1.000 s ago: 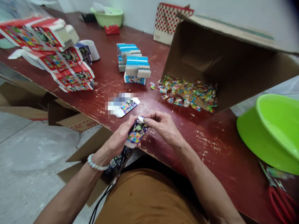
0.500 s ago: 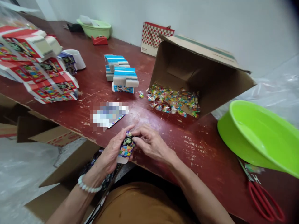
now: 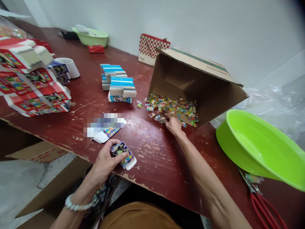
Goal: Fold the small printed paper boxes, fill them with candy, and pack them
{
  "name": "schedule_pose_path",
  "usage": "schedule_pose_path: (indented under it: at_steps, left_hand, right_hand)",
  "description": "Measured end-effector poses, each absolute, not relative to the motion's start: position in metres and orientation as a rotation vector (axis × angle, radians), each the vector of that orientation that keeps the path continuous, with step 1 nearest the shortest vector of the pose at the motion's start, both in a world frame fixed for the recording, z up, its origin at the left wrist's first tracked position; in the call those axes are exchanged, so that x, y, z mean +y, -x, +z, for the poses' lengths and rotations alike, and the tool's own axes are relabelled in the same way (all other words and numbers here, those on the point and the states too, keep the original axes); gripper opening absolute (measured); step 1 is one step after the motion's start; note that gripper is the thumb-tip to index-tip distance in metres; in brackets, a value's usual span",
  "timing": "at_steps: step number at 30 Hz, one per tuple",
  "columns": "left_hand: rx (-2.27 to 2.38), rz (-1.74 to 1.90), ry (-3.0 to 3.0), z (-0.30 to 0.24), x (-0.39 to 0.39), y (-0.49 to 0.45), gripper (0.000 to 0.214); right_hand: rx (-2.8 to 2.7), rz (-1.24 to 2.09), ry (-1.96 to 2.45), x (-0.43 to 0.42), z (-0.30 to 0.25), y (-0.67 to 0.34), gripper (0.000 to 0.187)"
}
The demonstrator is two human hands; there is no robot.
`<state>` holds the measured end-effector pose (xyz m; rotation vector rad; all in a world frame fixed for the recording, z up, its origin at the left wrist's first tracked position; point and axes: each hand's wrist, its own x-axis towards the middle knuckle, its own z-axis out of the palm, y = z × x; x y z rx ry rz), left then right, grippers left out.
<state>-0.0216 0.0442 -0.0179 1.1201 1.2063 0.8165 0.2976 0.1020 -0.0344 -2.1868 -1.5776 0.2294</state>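
My left hand [image 3: 107, 159] grips a small printed carton [image 3: 122, 154] in purple, black and bright colours, fingers behind it and thumb across its front. One white end flap of the carton sticks out toward the lower right. My right hand [image 3: 173, 124] reaches to the near edge of a heap of small wrapped candies [image 3: 171, 105], its fingertips among the wrappers and slightly apart. The candies spill from a cardboard box [image 3: 202, 86] lying on its side. Left of the carton lies a flattened carton [image 3: 103, 136], partly blurred out.
Bundled blue cartons [image 3: 122, 87] and one loose candy [image 3: 139, 104] are on the red table [image 3: 152, 178]. Banded red cartons [image 3: 35, 86] are stacked at left. A green basin [image 3: 252, 149] and red-handled scissors [image 3: 264, 206] are at right. A checkered bag [image 3: 152, 47] stands behind.
My right hand has left the carton and moved up and right to the candies. The left hand has kept the carton, now turned with its flap toward the lower right.
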Motion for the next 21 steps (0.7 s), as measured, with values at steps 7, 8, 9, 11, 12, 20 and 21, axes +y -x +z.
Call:
schedule_pose_path:
  at_steps: [7, 8, 9, 11, 12, 20, 21]
  left_hand:
    - [1.202, 0.486, -1.590, -0.014, 0.055, 0.056, 0.034]
    - [1.203, 0.480, -1.558, -0.014, 0.055, 0.058, 0.030]
    - [1.191, 0.487, -1.505, -0.014, 0.055, 0.058, 0.028]
    - [1.143, 0.508, -1.348, -0.014, 0.052, 0.058, 0.031]
    - [1.119, 0.532, -1.258, -0.014, 0.049, 0.056, 0.033]
    - [0.793, 0.582, -0.829, -0.016, 0.017, 0.019, 0.054]
    - [0.762, 0.578, -0.829, -0.016, 0.014, 0.015, 0.052]
  right_hand:
    - [-1.660, 0.321, 2.011, 0.084, -0.034, -0.285, 0.022]
    - [-1.627, 0.309, 1.988, 0.082, -0.033, -0.283, 0.023]
    - [-1.585, 0.293, 1.966, 0.079, -0.033, -0.282, 0.027]
    - [-1.479, 0.262, 1.928, 0.073, -0.030, -0.278, 0.040]
    - [-1.389, 0.302, 1.884, 0.067, -0.028, -0.275, 0.045]
    - [-1.027, 1.211, 1.298, -0.007, 0.005, -0.216, 0.033]
    - [-1.081, 1.193, 1.326, -0.015, 0.007, -0.209, 0.031]
